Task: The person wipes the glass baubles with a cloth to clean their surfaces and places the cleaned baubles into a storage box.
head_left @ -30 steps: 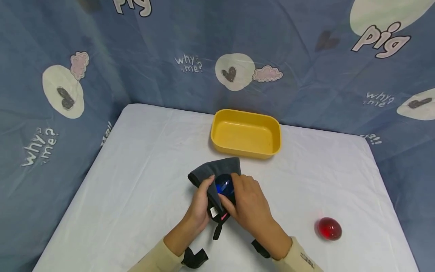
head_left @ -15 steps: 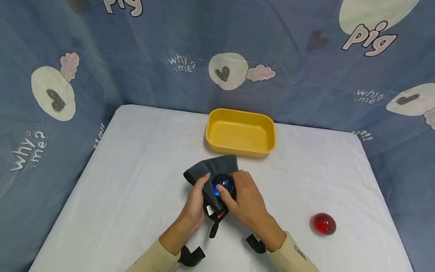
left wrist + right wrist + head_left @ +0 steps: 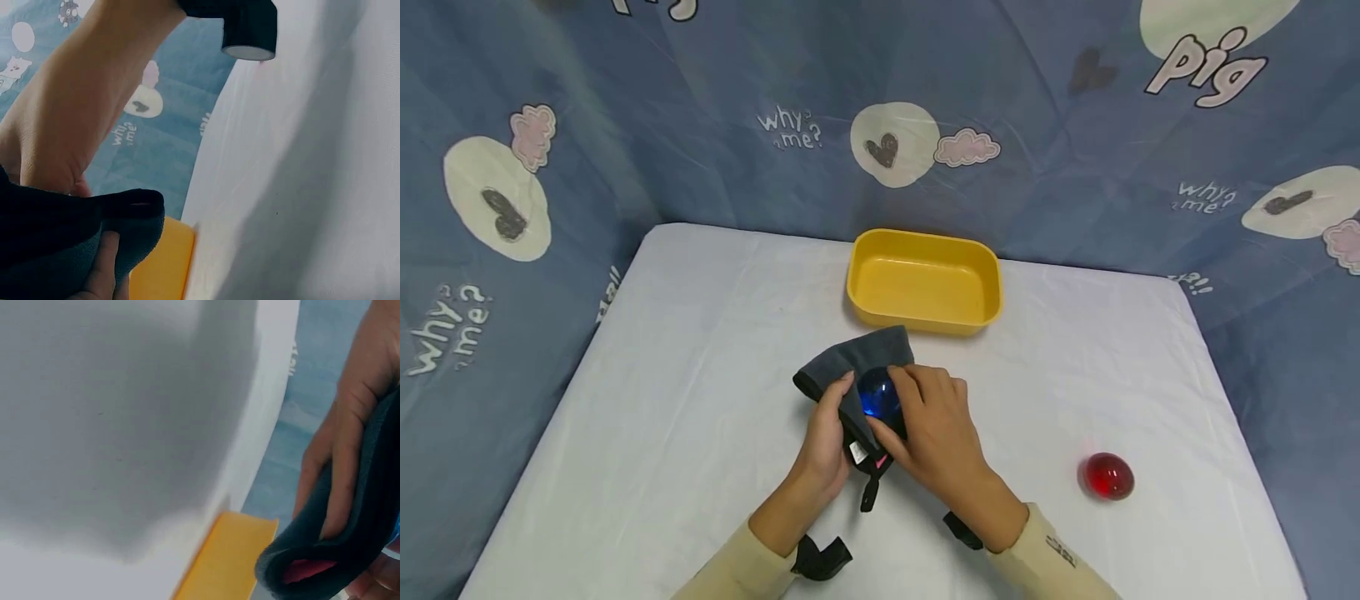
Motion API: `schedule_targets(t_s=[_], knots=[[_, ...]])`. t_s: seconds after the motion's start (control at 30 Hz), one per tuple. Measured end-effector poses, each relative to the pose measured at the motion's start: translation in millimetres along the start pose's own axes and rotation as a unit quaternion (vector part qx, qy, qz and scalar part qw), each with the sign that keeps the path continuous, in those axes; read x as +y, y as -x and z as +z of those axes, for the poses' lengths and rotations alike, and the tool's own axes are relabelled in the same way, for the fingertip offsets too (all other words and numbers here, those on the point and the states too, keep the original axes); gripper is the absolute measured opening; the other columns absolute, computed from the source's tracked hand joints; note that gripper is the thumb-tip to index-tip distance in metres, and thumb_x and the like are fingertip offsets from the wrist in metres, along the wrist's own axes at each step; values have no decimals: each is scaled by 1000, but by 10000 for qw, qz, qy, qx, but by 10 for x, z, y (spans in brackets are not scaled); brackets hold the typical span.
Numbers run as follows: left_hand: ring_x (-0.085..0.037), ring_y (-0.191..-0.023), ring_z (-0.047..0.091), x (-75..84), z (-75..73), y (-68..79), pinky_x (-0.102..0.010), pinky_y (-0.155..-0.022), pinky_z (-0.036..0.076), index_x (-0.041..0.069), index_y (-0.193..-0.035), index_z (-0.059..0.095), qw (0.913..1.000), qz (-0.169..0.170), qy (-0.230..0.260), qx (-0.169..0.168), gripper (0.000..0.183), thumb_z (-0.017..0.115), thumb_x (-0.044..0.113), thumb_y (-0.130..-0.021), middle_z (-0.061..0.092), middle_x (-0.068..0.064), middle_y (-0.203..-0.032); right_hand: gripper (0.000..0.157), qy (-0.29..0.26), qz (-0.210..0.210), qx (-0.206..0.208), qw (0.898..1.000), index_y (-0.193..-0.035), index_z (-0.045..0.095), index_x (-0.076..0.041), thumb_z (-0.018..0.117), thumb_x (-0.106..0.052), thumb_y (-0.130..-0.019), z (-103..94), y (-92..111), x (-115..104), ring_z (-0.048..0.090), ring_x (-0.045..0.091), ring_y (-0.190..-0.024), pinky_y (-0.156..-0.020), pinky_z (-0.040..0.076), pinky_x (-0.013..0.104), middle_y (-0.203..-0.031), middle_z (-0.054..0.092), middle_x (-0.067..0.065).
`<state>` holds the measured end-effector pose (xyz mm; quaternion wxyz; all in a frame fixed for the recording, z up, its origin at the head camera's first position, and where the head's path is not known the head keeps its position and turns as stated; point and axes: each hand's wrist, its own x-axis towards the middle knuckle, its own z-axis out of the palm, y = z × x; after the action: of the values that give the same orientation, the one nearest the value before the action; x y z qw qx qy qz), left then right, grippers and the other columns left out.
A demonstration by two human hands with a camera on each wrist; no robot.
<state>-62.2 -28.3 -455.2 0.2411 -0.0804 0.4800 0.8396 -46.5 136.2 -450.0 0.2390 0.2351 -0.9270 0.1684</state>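
Note:
In the head view, a clear blue ball is nestled in a folded dark grey cloth with black edging, a white tag and a hanging loop. My left hand holds the cloth from the left, its thumb lying on top of the fold. From the right, my right hand grips the ball, thumb at its lower edge and fingers over its far right side. Part of the ball is hidden by the fingers and cloth. The right wrist view shows the thick cloth bent over, with pink inside the fold.
A yellow rectangular tray stands just beyond the cloth near the table's back edge. To the right, a glossy red ball lies on the white table cover. A blue printed curtain hangs behind and along both sides.
My right thumb moved up onto the blue ball, then back down to its lower edge. The cloth stays in my left hand. The whole head view has shifted slightly.

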Motion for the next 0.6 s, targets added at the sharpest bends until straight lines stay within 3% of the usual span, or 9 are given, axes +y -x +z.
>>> schedule_targets(t_s=[0.1,0.33,0.6], knots=[[-22,-135,45,-1,3,-5,-38,-117,35,2,-158,35,10000,-14,40,42,65,39,45,-109,42,-14,-154,60,86,-5,66,9999,-128,59,3,63,-51,-102,3,-28,0,55,32,-100,-74,40,45,-111,60,15],[-20,-127,47,-14,29,-13,-33,-110,40,3,-156,35,10000,-51,14,11,64,39,45,-108,44,-13,-148,65,59,124,253,9996,-116,58,6,47,-57,-107,24,-36,3,52,34,-85,-68,40,44,-97,58,18],[-17,-127,54,-30,25,4,-26,-105,47,2,-156,35,10000,-42,3,65,63,40,44,-109,47,-14,-148,64,-676,1012,-128,9925,-103,63,1,45,-60,-107,54,-51,8,49,27,-81,-70,44,38,-90,58,11]])
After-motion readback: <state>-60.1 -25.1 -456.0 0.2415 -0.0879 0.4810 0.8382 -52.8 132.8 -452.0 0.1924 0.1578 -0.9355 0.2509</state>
